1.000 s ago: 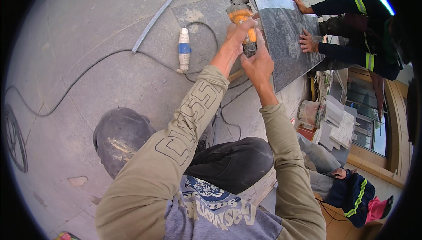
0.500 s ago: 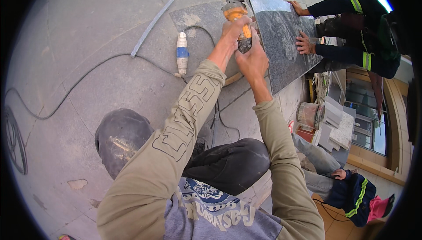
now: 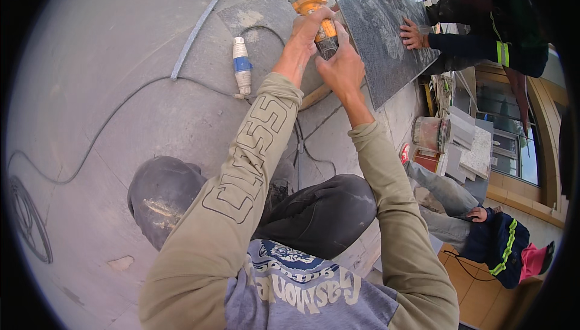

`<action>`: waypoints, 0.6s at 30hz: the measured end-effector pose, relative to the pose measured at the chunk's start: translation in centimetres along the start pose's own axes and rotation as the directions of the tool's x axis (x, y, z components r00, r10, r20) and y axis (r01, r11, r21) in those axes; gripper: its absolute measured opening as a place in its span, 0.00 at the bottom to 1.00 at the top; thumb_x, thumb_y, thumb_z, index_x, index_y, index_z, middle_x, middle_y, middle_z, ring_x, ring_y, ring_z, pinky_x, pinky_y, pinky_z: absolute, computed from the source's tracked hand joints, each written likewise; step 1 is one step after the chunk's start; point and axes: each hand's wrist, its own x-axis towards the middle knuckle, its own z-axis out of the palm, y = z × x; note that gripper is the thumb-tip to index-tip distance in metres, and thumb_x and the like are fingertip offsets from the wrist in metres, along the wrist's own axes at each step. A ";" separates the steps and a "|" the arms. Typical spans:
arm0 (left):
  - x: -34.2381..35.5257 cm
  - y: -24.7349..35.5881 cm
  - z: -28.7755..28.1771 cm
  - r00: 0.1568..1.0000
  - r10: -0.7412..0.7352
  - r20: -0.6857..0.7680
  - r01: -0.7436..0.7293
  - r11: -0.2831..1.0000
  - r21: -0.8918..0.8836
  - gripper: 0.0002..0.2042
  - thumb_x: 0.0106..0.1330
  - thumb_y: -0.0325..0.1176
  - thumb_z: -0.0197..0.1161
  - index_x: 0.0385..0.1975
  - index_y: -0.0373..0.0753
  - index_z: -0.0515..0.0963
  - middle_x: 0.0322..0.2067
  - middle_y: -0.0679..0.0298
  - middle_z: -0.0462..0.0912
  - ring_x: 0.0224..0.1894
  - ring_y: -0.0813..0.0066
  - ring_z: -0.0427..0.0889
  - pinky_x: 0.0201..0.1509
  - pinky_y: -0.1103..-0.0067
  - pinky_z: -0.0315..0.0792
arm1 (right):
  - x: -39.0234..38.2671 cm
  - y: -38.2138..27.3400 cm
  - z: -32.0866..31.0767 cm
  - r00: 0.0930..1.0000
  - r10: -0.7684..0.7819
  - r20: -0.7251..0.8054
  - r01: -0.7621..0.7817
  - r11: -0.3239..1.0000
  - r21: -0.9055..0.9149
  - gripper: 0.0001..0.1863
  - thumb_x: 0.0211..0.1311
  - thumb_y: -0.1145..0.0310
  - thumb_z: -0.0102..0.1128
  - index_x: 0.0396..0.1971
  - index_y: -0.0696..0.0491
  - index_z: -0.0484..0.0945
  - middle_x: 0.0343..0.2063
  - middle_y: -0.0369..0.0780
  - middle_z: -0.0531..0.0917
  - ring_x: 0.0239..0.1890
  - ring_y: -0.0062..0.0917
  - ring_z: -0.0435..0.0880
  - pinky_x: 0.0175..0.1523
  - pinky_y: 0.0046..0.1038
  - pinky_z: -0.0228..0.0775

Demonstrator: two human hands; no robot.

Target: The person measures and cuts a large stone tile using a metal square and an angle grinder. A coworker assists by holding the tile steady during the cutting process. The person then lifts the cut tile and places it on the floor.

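An orange and black angle grinder [image 3: 310, 3] is gripped in both my hands, its grey head at the near-left edge of a dark stone slab [image 3: 377, 46]. Wrapped round its orange body is my left hand [image 3: 305, 32], closed. My right hand [image 3: 342, 67] is closed round the black rear part, close against the slab's edge. The grinder's disc is mostly hidden, so I cannot tell whether it touches the stone. A co-worker's two hands [image 3: 414, 34] lie on the slab's far right side, steadying or pressing its surface.
A white and blue cable connector [image 3: 241, 67] lies left of my forearms, with a black cable [image 3: 109, 109] trailing to a coil [image 3: 30, 221]. A thin stone strip [image 3: 196, 37] rests on the paving. At right are a bucket [image 3: 430, 133], stacked slabs [image 3: 477, 155] and another seated person [image 3: 492, 242].
The whole view has shifted slightly, so the grinder, my hands and the slab appear higher and a little further left. Both hands keep their hold on the grinder.
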 end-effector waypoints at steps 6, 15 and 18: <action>-0.4 -1.0 -0.6 0.999 0.050 -0.005 -0.050 0.997 0.063 0.15 0.63 0.29 0.73 0.47 0.34 0.79 0.38 0.60 0.86 0.36 0.69 0.90 0.44 0.71 0.87 | -0.7 -0.8 -1.6 0.987 0.107 0.118 -0.104 0.994 -0.028 0.52 0.53 0.59 0.73 0.82 0.37 0.62 0.45 0.53 0.91 0.49 0.55 0.90 0.57 0.51 0.80; -2.3 -2.8 -1.0 0.987 0.142 0.078 -0.145 0.989 0.029 0.16 0.67 0.32 0.75 0.50 0.35 0.78 0.40 0.62 0.87 0.38 0.71 0.90 0.44 0.72 0.88 | -1.9 0.5 -0.1 0.998 0.054 -0.036 -0.054 0.998 -0.012 0.48 0.54 0.59 0.72 0.79 0.34 0.67 0.47 0.50 0.92 0.47 0.55 0.91 0.54 0.49 0.82; -2.7 -3.6 -1.4 0.976 0.176 0.126 -0.181 0.983 0.031 0.17 0.70 0.33 0.74 0.52 0.35 0.77 0.40 0.62 0.86 0.38 0.71 0.90 0.43 0.72 0.87 | -1.8 0.5 -0.2 0.997 0.081 0.003 -0.081 0.997 -0.017 0.48 0.54 0.59 0.73 0.79 0.35 0.68 0.47 0.51 0.92 0.48 0.55 0.91 0.55 0.49 0.82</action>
